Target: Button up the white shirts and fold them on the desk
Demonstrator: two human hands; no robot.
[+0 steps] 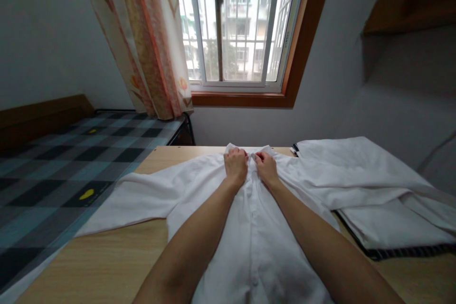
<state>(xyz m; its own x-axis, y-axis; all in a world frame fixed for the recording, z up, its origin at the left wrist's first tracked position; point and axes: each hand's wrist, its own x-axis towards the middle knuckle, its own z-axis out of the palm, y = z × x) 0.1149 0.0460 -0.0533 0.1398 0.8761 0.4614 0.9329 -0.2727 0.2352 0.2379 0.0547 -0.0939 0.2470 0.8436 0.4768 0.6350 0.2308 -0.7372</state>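
Observation:
A white long-sleeved shirt [192, 190] lies spread front side up, its collar at the far end and its button placket [254, 228] running down the middle towards me. My left hand [235, 164] is closed on the shirt's fabric just left of the collar opening. Close beside it, my right hand [266, 166] pinches the other side of the front near the collar. Whether a button sits between the fingers is too small to tell. One sleeve stretches left to the table's edge, and the other goes right over a folded white cloth.
The shirt rests on a light wooden table [107, 266]. At right lies the folded white cloth [399, 221] with a dark striped border. A bed with a checked cover [107, 152] adjoins on the left. Beyond are a curtain [153, 42] and a barred window [242, 23].

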